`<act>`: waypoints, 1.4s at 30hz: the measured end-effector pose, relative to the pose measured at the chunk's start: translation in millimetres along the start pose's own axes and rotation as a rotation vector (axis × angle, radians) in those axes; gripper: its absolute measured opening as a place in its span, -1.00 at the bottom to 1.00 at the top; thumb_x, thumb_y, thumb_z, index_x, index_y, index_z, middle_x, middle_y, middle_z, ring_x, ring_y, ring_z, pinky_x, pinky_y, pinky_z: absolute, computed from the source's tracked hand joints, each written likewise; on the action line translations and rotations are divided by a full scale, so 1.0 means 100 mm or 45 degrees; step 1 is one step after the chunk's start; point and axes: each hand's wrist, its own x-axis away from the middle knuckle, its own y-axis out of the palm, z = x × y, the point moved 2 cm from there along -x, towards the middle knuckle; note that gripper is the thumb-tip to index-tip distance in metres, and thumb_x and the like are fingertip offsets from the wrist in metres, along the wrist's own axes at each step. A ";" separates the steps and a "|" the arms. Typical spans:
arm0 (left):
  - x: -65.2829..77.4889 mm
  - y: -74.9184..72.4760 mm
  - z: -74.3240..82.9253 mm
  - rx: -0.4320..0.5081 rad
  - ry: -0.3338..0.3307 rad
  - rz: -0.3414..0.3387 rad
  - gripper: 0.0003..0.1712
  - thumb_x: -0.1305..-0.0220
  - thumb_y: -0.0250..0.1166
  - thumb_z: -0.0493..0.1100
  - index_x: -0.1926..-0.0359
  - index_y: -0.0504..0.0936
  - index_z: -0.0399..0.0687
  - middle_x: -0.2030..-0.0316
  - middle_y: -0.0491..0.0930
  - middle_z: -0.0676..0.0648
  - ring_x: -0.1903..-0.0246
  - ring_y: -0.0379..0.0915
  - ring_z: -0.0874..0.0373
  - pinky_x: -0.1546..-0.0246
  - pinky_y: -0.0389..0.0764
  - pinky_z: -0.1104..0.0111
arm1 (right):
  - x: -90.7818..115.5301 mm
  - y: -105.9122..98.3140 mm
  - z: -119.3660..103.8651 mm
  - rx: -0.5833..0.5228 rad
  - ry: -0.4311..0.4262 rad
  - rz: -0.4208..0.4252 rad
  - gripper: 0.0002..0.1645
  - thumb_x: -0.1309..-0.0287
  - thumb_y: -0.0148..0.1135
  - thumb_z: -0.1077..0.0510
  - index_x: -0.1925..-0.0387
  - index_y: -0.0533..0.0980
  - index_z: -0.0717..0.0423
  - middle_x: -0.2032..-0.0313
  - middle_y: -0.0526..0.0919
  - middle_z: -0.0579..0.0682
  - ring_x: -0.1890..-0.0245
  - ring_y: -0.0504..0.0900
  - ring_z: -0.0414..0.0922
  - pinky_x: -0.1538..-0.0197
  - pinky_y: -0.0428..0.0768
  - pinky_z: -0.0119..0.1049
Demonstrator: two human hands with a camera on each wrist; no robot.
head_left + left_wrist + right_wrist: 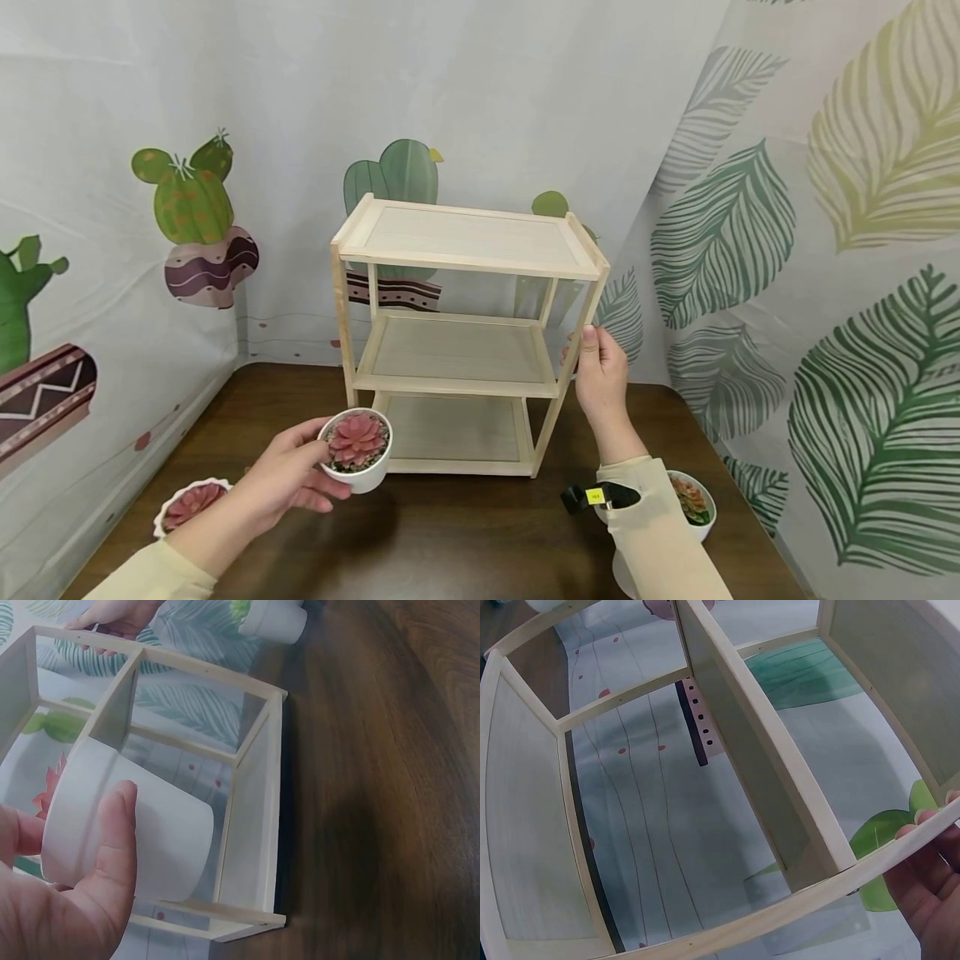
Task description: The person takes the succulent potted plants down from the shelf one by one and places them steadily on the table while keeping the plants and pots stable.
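Note:
A pale wooden rack [457, 388] with three shelves stands on the brown table, its shelves bare. My left hand [288, 479] holds a small white pot [369, 477] with a pink succulent [356, 439] in it, in front of the rack's lower left corner. In the left wrist view the thumb lies along the side of the white pot [169, 832], and its base is exposed. My right hand [604, 375] grips the rack's right post at middle-shelf height. From the right wrist, fingers [922, 862] wrap that post [795, 911].
At the left, a scalloped white pot [160, 521] with a reddish succulent sits partly behind my left forearm. Another white pot [702, 530] with an orange-green plant stands beside my right sleeve, which partly hides a further white object [624, 577]. A printed cloth [480, 100] hangs behind the table [465, 542].

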 end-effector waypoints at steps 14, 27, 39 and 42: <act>0.15 -0.22 -0.01 0.019 -0.006 -0.001 -0.30 -0.48 -0.08 -0.25 -0.57 -0.01 -0.19 0.19 0.73 -0.14 0.35 0.78 -0.03 0.43 0.76 0.18 | 0.00 0.00 -0.01 0.008 -0.005 0.001 -0.56 -0.61 -0.08 0.20 0.24 0.55 0.51 0.43 0.67 0.47 0.50 0.70 -0.22 0.35 0.73 -0.30; 0.29 -0.41 -0.05 0.011 -0.026 0.043 -0.39 -0.55 -0.12 -0.23 -0.54 0.03 -0.15 0.15 0.72 -0.07 0.30 0.78 -0.02 0.39 0.76 0.17 | 0.00 0.00 -0.01 0.026 -0.001 0.004 -0.56 -0.61 -0.08 0.19 0.21 0.56 0.52 0.39 0.69 0.45 0.39 0.75 0.14 0.29 0.76 -0.15; 0.39 -0.52 -0.26 0.017 -0.069 0.053 -0.32 -0.57 -0.14 -0.21 -0.58 -0.12 -0.22 0.14 0.72 -0.09 0.28 0.79 -0.02 0.37 0.77 0.19 | 0.00 0.01 0.01 -0.020 0.012 0.000 -0.55 -0.61 -0.08 0.19 0.22 0.54 0.55 0.41 0.67 0.48 0.47 0.72 -0.14 0.35 0.70 -0.40; 0.39 -0.52 -0.33 0.038 -0.086 0.079 -0.34 -0.56 -0.13 -0.22 -0.57 -0.08 -0.19 0.16 0.73 -0.10 0.29 0.79 -0.01 0.38 0.76 0.20 | 0.00 0.01 0.02 -0.011 0.011 -0.001 -0.55 -0.61 -0.09 0.20 0.21 0.54 0.55 0.41 0.67 0.47 0.48 0.71 -0.17 0.35 0.69 -0.41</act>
